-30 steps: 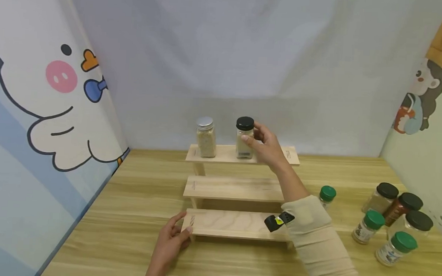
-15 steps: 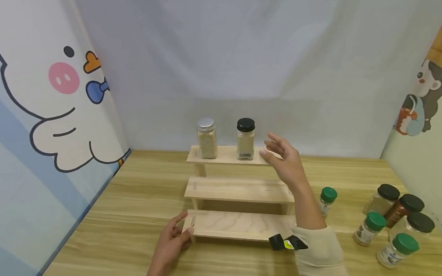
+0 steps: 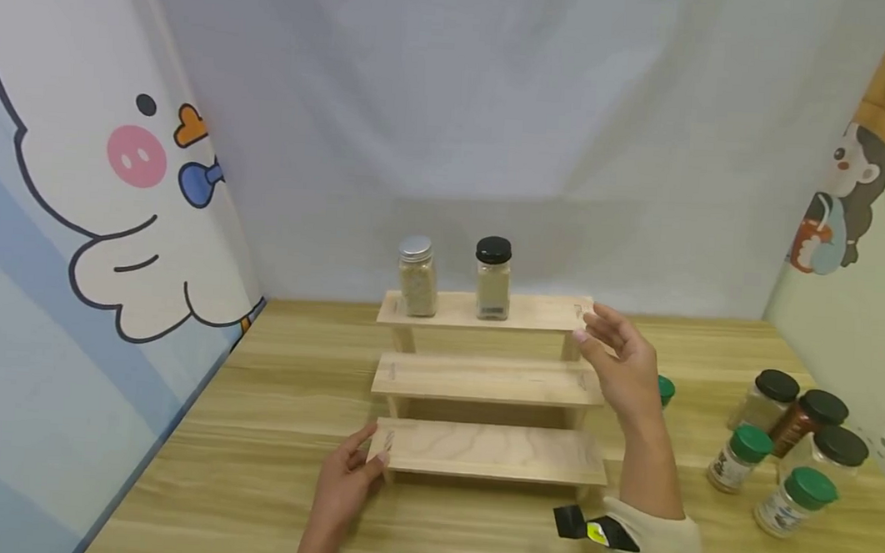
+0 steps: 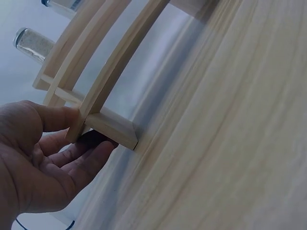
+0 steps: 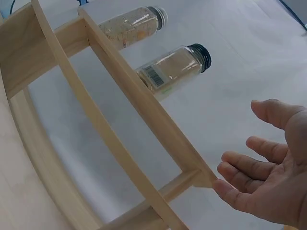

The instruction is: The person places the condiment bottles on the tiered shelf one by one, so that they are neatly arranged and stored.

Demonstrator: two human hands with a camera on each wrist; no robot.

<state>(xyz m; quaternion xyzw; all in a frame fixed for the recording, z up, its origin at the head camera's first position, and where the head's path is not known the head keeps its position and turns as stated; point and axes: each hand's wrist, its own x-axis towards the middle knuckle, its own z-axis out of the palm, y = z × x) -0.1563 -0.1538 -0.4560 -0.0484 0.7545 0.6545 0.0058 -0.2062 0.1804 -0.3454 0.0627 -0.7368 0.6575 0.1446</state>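
The left hand [image 3: 345, 477] is pinching the bottom tier [image 3: 489, 449] of the wooden rack [image 3: 482, 380]; the right hand [image 3: 624, 371] is floating loose-fingered, maybe brushing the top tier [image 3: 538, 312]. A wood-grain table [image 3: 254, 434] is holding everything, grey cloth [image 3: 459, 102] hanging behind, two cartoon walls [image 3: 51, 156] flanking. Two jars [image 3: 417, 290] are topping the rack; six jars [image 3: 782, 508] are sitting right: three green-lidded, three black-lidded.

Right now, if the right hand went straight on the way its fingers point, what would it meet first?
Probably the right end of the top shelf, close to its fingertips; whether they touch is unclear.
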